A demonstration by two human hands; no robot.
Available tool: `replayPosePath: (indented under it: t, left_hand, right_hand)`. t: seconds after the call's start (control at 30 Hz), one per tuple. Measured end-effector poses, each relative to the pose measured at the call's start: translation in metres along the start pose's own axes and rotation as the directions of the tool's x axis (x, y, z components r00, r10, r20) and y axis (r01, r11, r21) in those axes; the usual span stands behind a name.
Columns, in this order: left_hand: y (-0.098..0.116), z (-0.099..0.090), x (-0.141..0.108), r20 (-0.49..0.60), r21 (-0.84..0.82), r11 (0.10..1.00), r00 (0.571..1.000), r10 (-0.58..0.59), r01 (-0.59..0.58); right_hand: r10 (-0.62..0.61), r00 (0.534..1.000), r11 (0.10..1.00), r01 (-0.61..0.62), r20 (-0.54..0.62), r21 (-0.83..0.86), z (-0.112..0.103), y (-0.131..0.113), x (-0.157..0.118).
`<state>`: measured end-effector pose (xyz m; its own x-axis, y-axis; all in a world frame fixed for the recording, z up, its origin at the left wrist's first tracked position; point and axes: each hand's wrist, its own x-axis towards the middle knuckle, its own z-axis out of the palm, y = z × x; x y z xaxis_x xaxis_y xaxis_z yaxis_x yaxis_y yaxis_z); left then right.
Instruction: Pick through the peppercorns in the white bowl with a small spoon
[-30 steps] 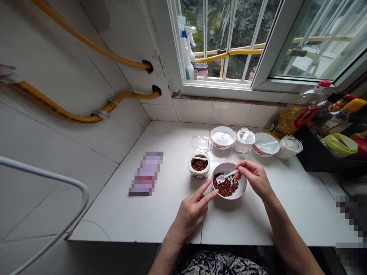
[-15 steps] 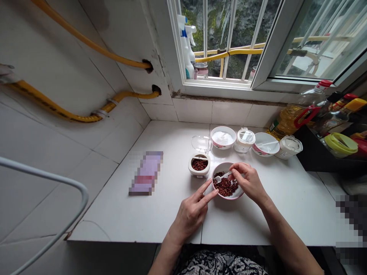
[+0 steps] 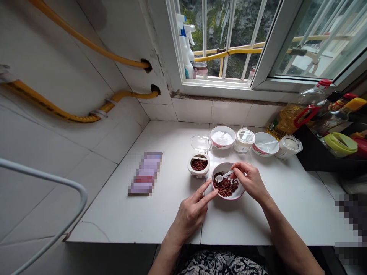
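A white bowl with a pink rim (image 3: 237, 193) stands on the counter, partly filled with dark red dried bits that look like Sichuan peppercorns (image 3: 226, 188). My right hand (image 3: 249, 179) pinches the handle of a small white spoon (image 3: 222, 177), whose scoop is over the bits inside the bowl. On the bowl's left rim rest two outstretched fingers of my left hand (image 3: 195, 206); its thumb is not clearly visible. Just left of and behind the bowl is a small seasoning jar (image 3: 198, 172), its clear lid (image 3: 201, 143) raised, holding more of the same bits.
Behind stand a bowl of white grains (image 3: 223, 143), a lidded jar (image 3: 244, 139), a bowl with a white spoon (image 3: 266, 145) and another jar (image 3: 289, 147). An oil bottle (image 3: 301, 110) and a black rack (image 3: 309, 152) are at right. A blurred purple item (image 3: 145, 173) lies left.
The spoon has shifted slightly to the right within the bowl, together with my right hand. My left hand stays at the rim.
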<state>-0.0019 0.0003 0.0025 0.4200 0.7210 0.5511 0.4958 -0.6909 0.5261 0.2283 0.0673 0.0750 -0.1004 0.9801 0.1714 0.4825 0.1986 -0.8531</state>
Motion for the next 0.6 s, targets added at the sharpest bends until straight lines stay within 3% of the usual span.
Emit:
replayPosePath:
  t: [0.23, 0.37, 0.5, 0.6]
  left_hand:
    - [-0.001, 0.002, -0.002, -0.008, -0.016, 1.0, 1.0, -0.005, 0.005]
    - [-0.002, 0.003, -0.002, -0.009, -0.012, 1.0, 1.0, 0.003, -0.003]
    - [-0.001, 0.002, -0.001, -0.007, -0.013, 1.0, 1.0, 0.005, -0.005]
    - [-0.001, 0.003, 0.0, -0.014, -0.006, 1.0, 1.0, 0.001, -0.001]
  right_hand:
    - [0.149, 0.988, 0.965, -0.157, 0.051, 0.21, -0.002, 0.0, 0.001]
    - [0.173, 0.983, 0.931, -0.183, 0.058, 0.315, -0.002, 0.0, 0.004]
    - [0.108, 0.994, 0.931, -0.091, -0.032, 0.352, 0.002, -0.011, 0.003]
    - [-0.042, 0.99, 0.961, 0.077, -0.134, 0.266, 0.011, -0.021, 0.001]
